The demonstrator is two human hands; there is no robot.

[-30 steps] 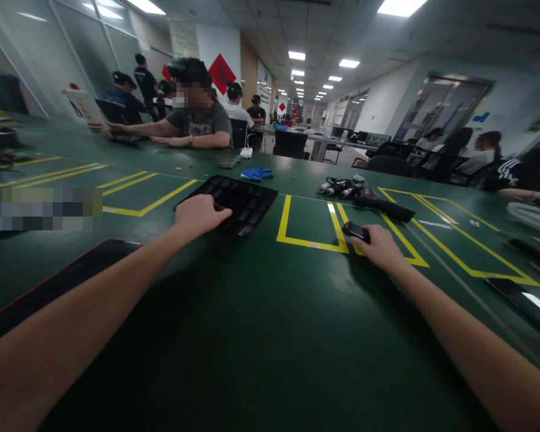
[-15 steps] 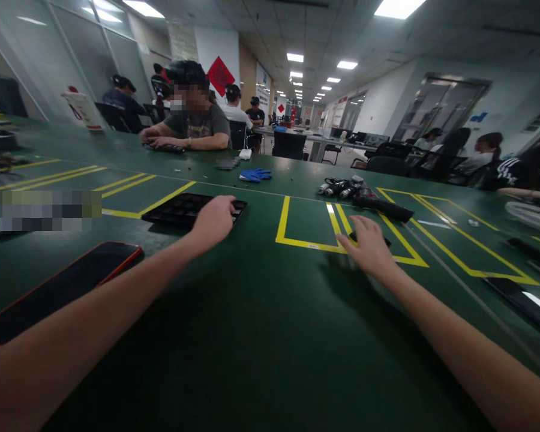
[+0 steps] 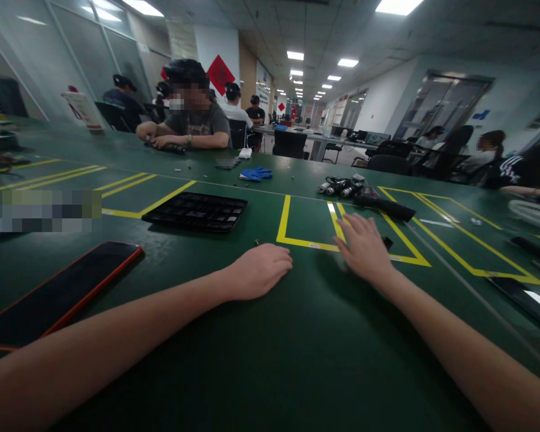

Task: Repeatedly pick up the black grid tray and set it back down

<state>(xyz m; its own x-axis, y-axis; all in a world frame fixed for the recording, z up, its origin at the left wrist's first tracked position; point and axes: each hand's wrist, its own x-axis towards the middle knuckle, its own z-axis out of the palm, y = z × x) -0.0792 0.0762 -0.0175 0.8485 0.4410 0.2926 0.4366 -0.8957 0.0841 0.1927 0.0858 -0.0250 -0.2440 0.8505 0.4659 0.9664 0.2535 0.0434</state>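
My left hand (image 3: 261, 273) is palm down, low over the green table (image 3: 270, 360), with its fingers bent and close together. Whatever may be under the fingertips is hidden. A tiny screw-like piece (image 3: 257, 242) lies just beyond its knuckles. Farther left, a black compartment tray (image 3: 195, 211) rests on the table with small bits in it. My right hand (image 3: 364, 249) hovers over the yellow tape outline (image 3: 310, 245), fingers stretched and somewhat apart. A small black object (image 3: 387, 243) shows partly behind it.
A large phone-like device with an orange edge (image 3: 72, 288) lies at left. Past the tape are several black cylindrical tools with cables (image 3: 342, 186), a dark rod (image 3: 391, 207) and a blue glove (image 3: 255, 174). Across the table sits a person (image 3: 202, 123). Another dark device (image 3: 526, 303) is at right.
My left hand has left the tray and come right and nearer, down by the table. My right hand has shifted only slightly, its fingers straighter.
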